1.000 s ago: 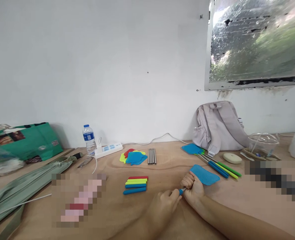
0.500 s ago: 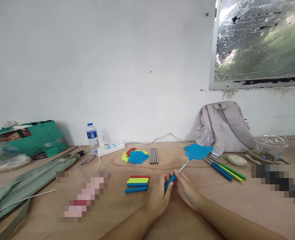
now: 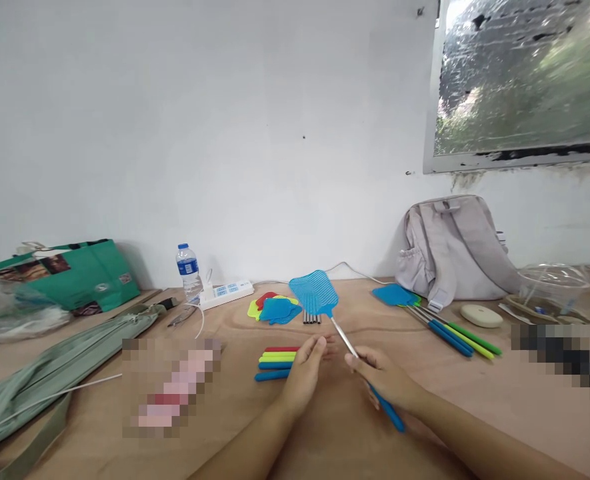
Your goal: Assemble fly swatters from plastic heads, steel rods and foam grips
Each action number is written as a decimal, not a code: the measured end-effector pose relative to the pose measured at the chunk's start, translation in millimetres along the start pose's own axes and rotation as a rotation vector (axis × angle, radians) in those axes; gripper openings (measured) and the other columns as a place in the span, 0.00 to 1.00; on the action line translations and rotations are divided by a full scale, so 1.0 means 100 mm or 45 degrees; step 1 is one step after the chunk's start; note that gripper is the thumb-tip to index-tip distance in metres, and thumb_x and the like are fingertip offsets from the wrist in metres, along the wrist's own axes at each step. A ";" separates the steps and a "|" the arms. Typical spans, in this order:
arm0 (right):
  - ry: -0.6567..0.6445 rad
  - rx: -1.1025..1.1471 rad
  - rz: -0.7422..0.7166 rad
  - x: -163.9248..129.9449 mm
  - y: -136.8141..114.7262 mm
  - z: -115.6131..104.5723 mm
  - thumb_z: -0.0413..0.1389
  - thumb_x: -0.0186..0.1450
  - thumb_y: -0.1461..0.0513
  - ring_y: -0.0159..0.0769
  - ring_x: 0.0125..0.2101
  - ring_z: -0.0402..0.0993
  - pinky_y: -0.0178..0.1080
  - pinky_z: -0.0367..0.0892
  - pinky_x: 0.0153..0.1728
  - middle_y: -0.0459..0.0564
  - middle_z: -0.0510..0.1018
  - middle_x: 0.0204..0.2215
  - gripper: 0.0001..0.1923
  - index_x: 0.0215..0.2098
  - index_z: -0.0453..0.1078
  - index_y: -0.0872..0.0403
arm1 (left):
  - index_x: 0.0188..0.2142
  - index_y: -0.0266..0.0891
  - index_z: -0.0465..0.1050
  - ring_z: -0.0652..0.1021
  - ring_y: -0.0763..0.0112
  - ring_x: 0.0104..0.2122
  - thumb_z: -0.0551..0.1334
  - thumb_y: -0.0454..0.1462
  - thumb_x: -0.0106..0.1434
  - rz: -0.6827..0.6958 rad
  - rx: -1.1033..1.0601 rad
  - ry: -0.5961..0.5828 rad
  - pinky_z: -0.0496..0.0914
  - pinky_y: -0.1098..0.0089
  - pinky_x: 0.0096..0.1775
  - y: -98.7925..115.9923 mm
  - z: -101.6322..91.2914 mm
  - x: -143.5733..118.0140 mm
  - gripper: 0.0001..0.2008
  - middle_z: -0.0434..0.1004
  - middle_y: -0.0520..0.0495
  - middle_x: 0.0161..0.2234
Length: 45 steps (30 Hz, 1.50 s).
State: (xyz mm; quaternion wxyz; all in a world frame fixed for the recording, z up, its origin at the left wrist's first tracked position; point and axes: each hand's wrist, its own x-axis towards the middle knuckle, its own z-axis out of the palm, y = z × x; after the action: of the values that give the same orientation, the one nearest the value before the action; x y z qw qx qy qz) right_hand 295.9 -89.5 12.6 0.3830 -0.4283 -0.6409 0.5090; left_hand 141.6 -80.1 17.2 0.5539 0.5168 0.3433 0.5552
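Observation:
My right hand (image 3: 382,375) is closed round a blue fly swatter (image 3: 315,293), near where its metal rod meets the blue handle. The swatter head points up and to the left. My left hand (image 3: 307,373) is off the swatter, fingers stretched out and holding nothing. Beside it lie several coloured handles (image 3: 275,365) in red, yellow and blue, partly covered by that hand. Behind are loose swatter heads (image 3: 279,311) in blue, yellow and red, and several metal rods (image 3: 311,319), partly hidden by the raised swatter. Assembled swatters (image 3: 452,337) with blue, yellow and green handles lie to the right.
Along the wall stand a green bag (image 3: 99,277), a water bottle (image 3: 189,270), a white power strip (image 3: 229,291) and a pale backpack (image 3: 455,253). A cream round object (image 3: 481,316) and a clear plastic bowl (image 3: 552,283) are at right. A grey-green cloth bag (image 3: 69,370) lies left.
My left hand has let go of the blue handle and opened. The right hand now holds the swatter alone, and its head has swung from upper right to upper left.

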 end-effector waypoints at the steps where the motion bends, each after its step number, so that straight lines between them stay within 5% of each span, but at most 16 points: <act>1: -0.041 -0.082 -0.014 -0.03 -0.02 0.04 0.48 0.55 0.45 0.21 0.07 0.52 0.28 0.51 0.07 0.34 0.53 0.12 0.20 0.23 0.54 0.52 | 0.35 0.36 0.70 0.73 0.64 0.36 0.59 0.47 0.52 -0.005 -0.080 0.004 0.64 0.63 0.42 0.01 0.01 0.01 0.18 0.73 0.42 0.37; 8: 0.032 -0.357 -0.143 -0.13 -0.12 0.13 0.51 0.56 0.54 0.21 0.12 0.51 0.27 0.51 0.13 0.35 0.55 0.15 0.12 0.34 0.59 0.51 | 0.27 0.34 0.70 0.75 0.66 0.30 0.64 0.45 0.47 -0.055 -0.310 0.098 0.66 0.65 0.37 0.10 0.02 0.00 0.15 0.74 0.46 0.27; 12: 0.044 -0.518 -0.248 -0.10 -0.11 0.08 0.51 0.57 0.56 0.24 0.17 0.55 0.28 0.53 0.18 0.37 0.57 0.15 0.08 0.31 0.62 0.52 | 0.24 0.35 0.68 0.74 0.69 0.27 0.66 0.43 0.45 -0.033 -0.358 0.189 0.67 0.66 0.36 0.10 -0.03 0.03 0.14 0.72 0.51 0.24; 19: -0.026 -0.599 -0.318 -0.05 -0.13 -0.02 0.45 0.61 0.52 0.27 0.19 0.63 0.29 0.55 0.20 0.42 0.70 0.19 0.15 0.29 0.65 0.54 | 0.25 0.35 0.68 0.75 0.68 0.29 0.65 0.43 0.46 0.017 -0.310 0.211 0.68 0.68 0.34 0.07 -0.05 0.07 0.14 0.73 0.50 0.25; 24: -0.371 -0.438 -0.138 -0.05 -0.03 -0.11 0.39 0.62 0.49 0.24 0.11 0.56 0.28 0.51 0.13 0.42 0.68 0.15 0.22 0.29 0.66 0.55 | 0.22 0.36 0.65 0.74 0.75 0.22 0.64 0.43 0.47 0.184 -0.428 0.501 0.68 0.72 0.33 0.24 -0.43 0.26 0.13 0.65 0.57 0.15; 30: -0.194 -0.512 -0.284 -0.02 -0.01 -0.19 0.40 0.62 0.49 0.25 0.16 0.59 0.29 0.53 0.18 0.42 0.68 0.18 0.20 0.29 0.65 0.54 | 0.24 0.36 0.66 0.72 0.78 0.19 0.59 0.36 0.55 0.242 -0.611 0.625 0.70 0.71 0.35 0.41 -0.88 0.39 0.07 0.66 0.56 0.15; 34: -0.056 -0.746 -0.428 -0.05 -0.08 -0.15 0.42 0.62 0.51 0.30 0.23 0.63 0.31 0.55 0.24 0.44 0.70 0.21 0.19 0.25 0.66 0.53 | 0.28 0.34 0.69 0.74 0.75 0.22 0.61 0.38 0.53 0.116 -0.606 0.479 0.70 0.72 0.33 0.35 -0.72 0.31 0.07 0.69 0.54 0.17; 40: 0.039 -0.814 -0.491 -0.07 -0.08 -0.10 0.44 0.62 0.53 0.34 0.29 0.67 0.34 0.58 0.30 0.46 0.74 0.29 0.15 0.36 0.68 0.51 | 0.32 0.33 0.72 0.74 0.74 0.25 0.65 0.40 0.48 -0.069 -0.515 0.207 0.68 0.72 0.34 0.20 -0.35 0.14 0.14 0.73 0.50 0.25; 45: 0.043 -0.811 -0.507 -0.07 -0.07 -0.09 0.42 0.62 0.53 0.33 0.25 0.66 0.33 0.57 0.27 0.45 0.72 0.24 0.16 0.32 0.68 0.51 | 0.33 0.35 0.72 0.74 0.72 0.27 0.66 0.42 0.46 -0.103 -0.454 0.099 0.66 0.69 0.36 0.15 -0.18 0.03 0.16 0.74 0.48 0.29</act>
State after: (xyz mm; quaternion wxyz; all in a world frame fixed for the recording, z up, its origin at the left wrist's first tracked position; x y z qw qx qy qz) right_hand 305.1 -94.3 21.0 0.3327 -0.4012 -0.8314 0.1926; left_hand 120.4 -75.6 28.2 0.6449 0.3744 0.2811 0.6040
